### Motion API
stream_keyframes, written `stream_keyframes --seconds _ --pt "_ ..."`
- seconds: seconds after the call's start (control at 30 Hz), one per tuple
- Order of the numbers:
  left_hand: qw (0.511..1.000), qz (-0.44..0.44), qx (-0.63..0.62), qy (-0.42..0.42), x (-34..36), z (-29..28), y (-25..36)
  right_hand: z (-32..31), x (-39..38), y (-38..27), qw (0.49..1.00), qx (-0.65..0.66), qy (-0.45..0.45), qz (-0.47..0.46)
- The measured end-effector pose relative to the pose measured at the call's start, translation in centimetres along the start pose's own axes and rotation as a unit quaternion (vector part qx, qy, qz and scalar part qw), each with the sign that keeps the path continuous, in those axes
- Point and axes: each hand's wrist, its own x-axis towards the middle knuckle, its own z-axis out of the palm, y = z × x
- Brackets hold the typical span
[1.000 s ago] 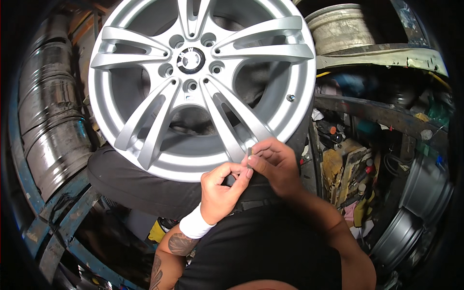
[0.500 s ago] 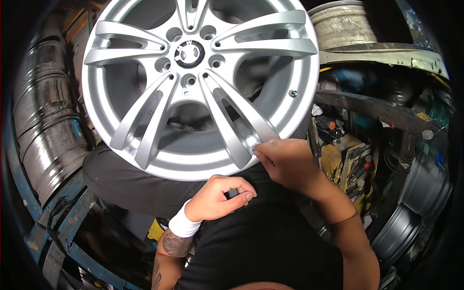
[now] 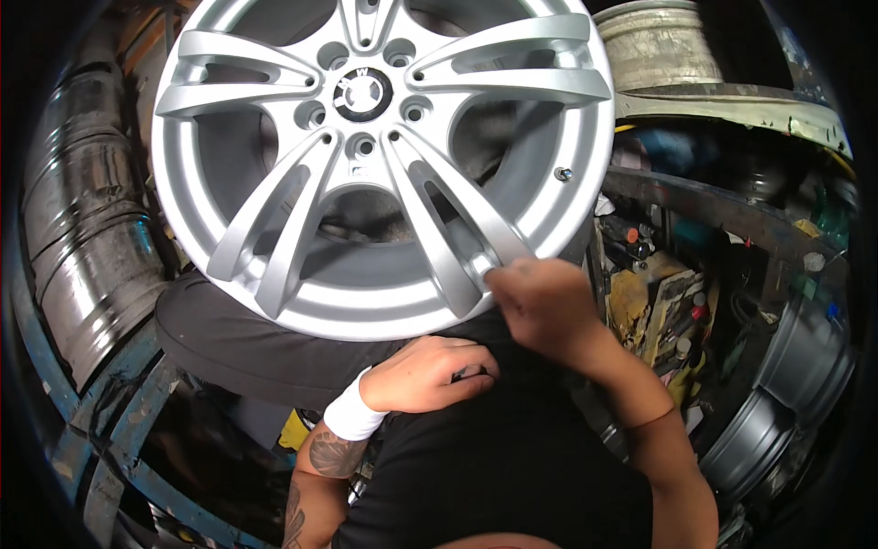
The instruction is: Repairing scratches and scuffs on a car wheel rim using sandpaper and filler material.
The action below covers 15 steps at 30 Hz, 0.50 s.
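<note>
A silver five twin-spoke alloy wheel (image 3: 302, 201) lies across my dark-trousered legs (image 3: 238, 357), a round black-and-white cap at its centre and a small valve (image 3: 564, 173) on the right of its rim. My right hand (image 3: 540, 306) is closed, fingertips at the rim end of the lower right spoke; what they hold is hidden. My left hand (image 3: 430, 375), with a white band (image 3: 355, 404) on the wrist, rests curled below the wheel against my lap, closed round something dark that I cannot make out.
Stacked metal rims (image 3: 87, 293) stand on a blue frame (image 3: 64, 398) at the left. Another rim (image 3: 658, 46) sits on a shelf (image 3: 722, 117) at the upper right. Assorted tools and cans (image 3: 663, 320) crowd the right side, beside more grey rims (image 3: 750, 439).
The hands, which were together at the wheel's lower edge, have parted: my left moved down, my right moved slightly rightward to the spoke's end. The wheel appears a little higher in the picture.
</note>
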Motion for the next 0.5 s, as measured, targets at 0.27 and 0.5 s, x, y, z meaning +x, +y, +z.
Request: stream_keyframes --seconds 0.27,0.5 --pt "0.996 -0.07 0.051 -0.001 0.7 0.1 0.2 -0.7 -0.3 -0.5 1.0 0.029 0.005 0.011" --pt "0.997 -0.073 0.026 0.009 0.8 0.2 -0.2 -0.8 -0.6 -1.2 0.998 0.054 -0.011 0.039"
